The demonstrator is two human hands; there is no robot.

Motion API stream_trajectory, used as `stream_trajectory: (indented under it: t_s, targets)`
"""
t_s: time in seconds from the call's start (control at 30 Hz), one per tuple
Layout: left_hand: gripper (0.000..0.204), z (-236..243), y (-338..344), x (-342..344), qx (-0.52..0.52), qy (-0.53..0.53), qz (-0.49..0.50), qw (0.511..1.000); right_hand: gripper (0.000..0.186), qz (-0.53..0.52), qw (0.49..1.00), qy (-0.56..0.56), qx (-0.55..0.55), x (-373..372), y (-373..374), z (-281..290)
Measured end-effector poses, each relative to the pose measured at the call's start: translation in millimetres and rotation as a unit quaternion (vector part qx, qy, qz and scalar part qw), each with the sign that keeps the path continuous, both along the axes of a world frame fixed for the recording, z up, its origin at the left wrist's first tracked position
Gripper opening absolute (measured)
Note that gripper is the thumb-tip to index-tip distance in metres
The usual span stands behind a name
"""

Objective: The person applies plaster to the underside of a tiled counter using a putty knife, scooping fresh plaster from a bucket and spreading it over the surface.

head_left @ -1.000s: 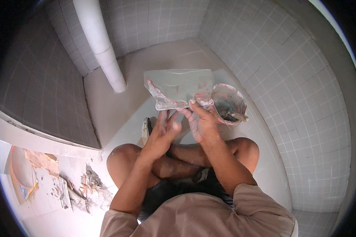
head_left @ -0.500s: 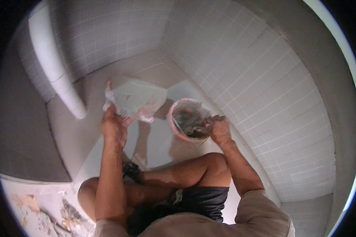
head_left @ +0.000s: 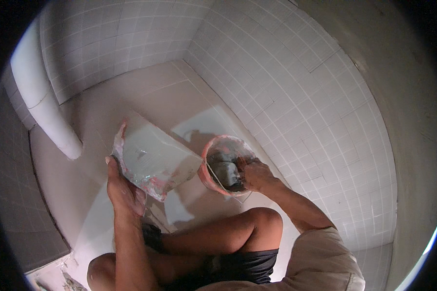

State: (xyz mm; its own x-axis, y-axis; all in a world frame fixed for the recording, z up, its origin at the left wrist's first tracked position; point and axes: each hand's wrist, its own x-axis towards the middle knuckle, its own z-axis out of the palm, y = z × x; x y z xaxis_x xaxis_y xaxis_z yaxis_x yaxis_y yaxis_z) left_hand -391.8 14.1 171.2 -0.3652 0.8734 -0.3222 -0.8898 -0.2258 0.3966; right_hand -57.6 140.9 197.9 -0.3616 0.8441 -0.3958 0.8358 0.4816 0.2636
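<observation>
My left hand (head_left: 124, 186) grips the lower left edge of a pale, smeared plastic board (head_left: 150, 153), stained pink and white along its edges. The board is tilted, just left of a small bucket (head_left: 207, 175) with pink crust on its wall and dark grey, wet contents. My right hand (head_left: 259, 175) is closed at the bucket's right rim, round the handle of a scraper whose flat blade (head_left: 226, 173) lies down inside. The handle itself is mostly hidden by my fingers.
Small grey tiles line the back and right walls (head_left: 306, 111). A white vertical pipe (head_left: 48, 111) meets the beige floor (head_left: 158, 87) at the left, beside a dark tiled wall (head_left: 19, 194). My crossed legs (head_left: 213, 237) are below; some debris lies at lower left.
My hands have separated. The board has moved left and down and turned, carried by my left hand. My right hand has left the board and taken hold of the scraper in the bucket.
</observation>
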Motion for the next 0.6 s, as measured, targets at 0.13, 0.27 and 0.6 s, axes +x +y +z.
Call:
stream_trajectory:
  t_s: [0.13, 0.27, 0.6]
  targets:
    - [0.062, -10.3, 0.8, -1.4, 0.035, 0.009, -0.014, 0.999, 0.055, -0.026, 0.995, -0.098, -0.019, -4.9, 9.8, 19.4]
    - [0.062, -20.4, 2.8, 6.2, 0.016, -0.009, -0.032, 0.999, 0.041, 0.03, 0.987, -0.136, 0.074, 0.3, 8.0, 3.1]
    - [0.064, -12.9, -1.7, 4.7, 0.026, 0.061, -0.032, 0.997, 0.03, 0.022, 0.984, -0.173, -0.03, -34.7, -0.5, 29.9]
